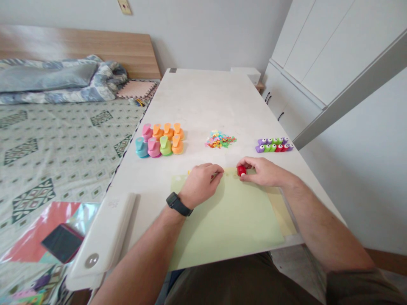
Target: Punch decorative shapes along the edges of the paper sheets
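A pale green sheet of paper (229, 220) lies on the white table (203, 101) in front of me, over a yellowish sheet (282, 212). My left hand (201, 184) rests on the green sheet's far edge, fingers curled and pinching it. My right hand (261, 170) grips a small red paper punch (241, 170) at the same far edge, just right of my left hand. A black watch (178, 204) is on my left wrist.
Several large punches in pink, orange, blue and green (160, 140) stand at the left. A heap of coloured paper bits (220, 140) lies mid-table. Small purple, green and red punches (274, 145) sit in rows at the right. A bed (57, 135) flanks the table's left; cupboards (305, 55) stand right.
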A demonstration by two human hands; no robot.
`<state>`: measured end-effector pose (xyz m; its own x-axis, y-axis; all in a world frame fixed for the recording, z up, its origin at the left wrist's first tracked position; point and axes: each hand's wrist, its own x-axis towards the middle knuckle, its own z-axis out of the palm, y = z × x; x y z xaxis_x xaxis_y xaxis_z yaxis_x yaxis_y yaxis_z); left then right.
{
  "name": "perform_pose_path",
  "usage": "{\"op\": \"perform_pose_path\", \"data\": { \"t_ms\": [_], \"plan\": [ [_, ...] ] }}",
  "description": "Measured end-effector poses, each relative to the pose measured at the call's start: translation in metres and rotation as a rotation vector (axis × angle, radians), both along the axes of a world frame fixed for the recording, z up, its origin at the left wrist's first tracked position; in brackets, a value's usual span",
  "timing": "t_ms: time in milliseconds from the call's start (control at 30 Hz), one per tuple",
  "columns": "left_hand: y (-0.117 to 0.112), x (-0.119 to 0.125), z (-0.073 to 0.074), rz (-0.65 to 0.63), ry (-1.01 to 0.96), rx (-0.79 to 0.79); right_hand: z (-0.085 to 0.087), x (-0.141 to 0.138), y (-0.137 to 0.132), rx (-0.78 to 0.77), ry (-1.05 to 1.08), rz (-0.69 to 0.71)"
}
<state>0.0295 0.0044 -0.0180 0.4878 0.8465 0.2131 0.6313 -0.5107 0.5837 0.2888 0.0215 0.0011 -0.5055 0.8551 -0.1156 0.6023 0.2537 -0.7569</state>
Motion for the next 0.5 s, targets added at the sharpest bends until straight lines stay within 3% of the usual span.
{"op": "perform_pose_path", "data": {
  "t_ms": [500],
  "plan": [
    [-0.0012, 0.0001, 0.0013, -0.002, 0.003, 0.013, -0.0012, -0.0072, -0.0025, -0.013, -0.013, -0.084]
  ]
}}
